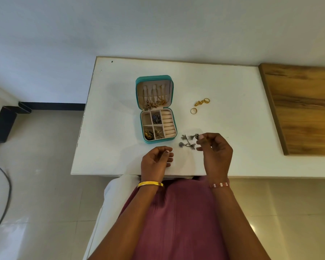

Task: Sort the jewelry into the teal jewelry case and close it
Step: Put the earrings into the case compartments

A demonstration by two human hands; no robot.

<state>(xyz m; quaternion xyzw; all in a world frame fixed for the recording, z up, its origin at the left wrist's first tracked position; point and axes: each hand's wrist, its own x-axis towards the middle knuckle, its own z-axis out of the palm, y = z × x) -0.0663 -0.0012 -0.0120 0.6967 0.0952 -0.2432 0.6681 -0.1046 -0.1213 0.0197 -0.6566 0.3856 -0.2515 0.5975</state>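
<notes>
Left hand (156, 158): rested on the near edge of the white desk (233, 128), fingers loosely curled, nothing held. Right hand (213, 150): one silver earring pinched at the fingertips, beside a cluster of silver earrings (186, 142) laid on the desk. Teal jewelry case (156, 109): open, lid raised, gold chains hung inside, compartments partly filled. Gold rings (200, 105): loose, right of the case.
</notes>
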